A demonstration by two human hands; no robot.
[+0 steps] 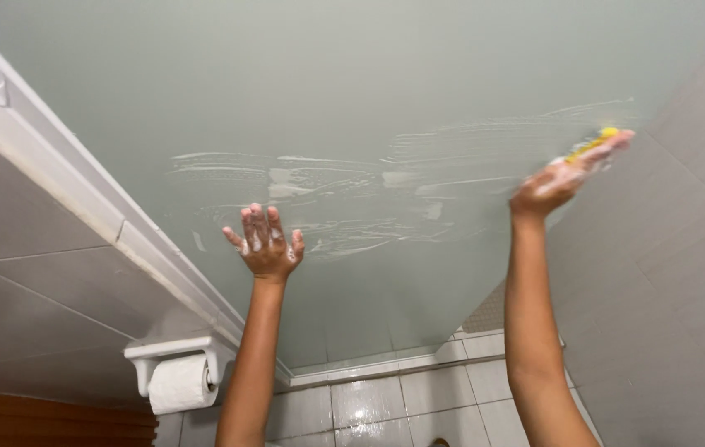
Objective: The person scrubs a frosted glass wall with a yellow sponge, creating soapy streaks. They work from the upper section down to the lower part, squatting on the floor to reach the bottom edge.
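Both hands up on the glass: left hand open, fingers spread, soapy, flat on the pane; right hand gripping yellow sponge, pressed to the pane nr the right wall. Suds streaked across the mid band only. Top & bottom of the pane look untouched, so approx a third soaped.

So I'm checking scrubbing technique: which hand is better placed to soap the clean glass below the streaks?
Probably the right hand: it holds the yellow sponge against the glass panel. The left hand is empty, fingers spread.
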